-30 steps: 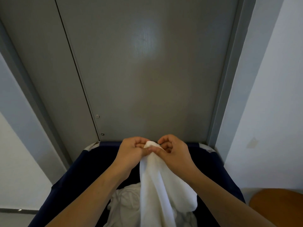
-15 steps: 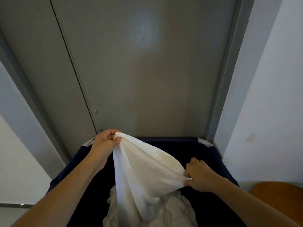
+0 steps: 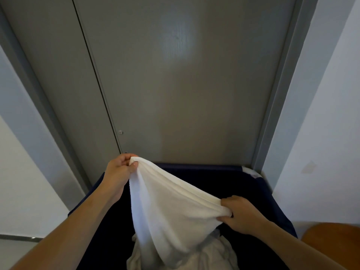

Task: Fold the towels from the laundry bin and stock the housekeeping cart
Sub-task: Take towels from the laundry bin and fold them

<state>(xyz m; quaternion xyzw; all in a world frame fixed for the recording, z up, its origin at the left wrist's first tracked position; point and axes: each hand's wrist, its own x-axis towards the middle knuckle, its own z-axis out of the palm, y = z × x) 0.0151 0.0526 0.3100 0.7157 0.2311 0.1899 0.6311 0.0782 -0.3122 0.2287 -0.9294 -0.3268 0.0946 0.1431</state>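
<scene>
A white towel [image 3: 171, 207] hangs stretched between both my hands over the dark navy laundry bin [image 3: 272, 193]. My left hand [image 3: 120, 169] pinches its upper corner, raised near the bin's far left rim. Lower and to the right, my right hand [image 3: 239, 214] grips the towel's top edge. The towel's lower part drops into the bin onto a crumpled heap of more white laundry [image 3: 214, 254]. No cart is in view.
A grey door [image 3: 175, 84] in a grey frame stands right behind the bin. Pale walls flank it on both sides. A rounded orange-brown piece of furniture [image 3: 331, 242] sits at the lower right, beside the bin.
A second ago both hands pinched the towel together at the middle. They have since drawn apart: the left up and to the left, the right down and to the right, spreading the top edge.
</scene>
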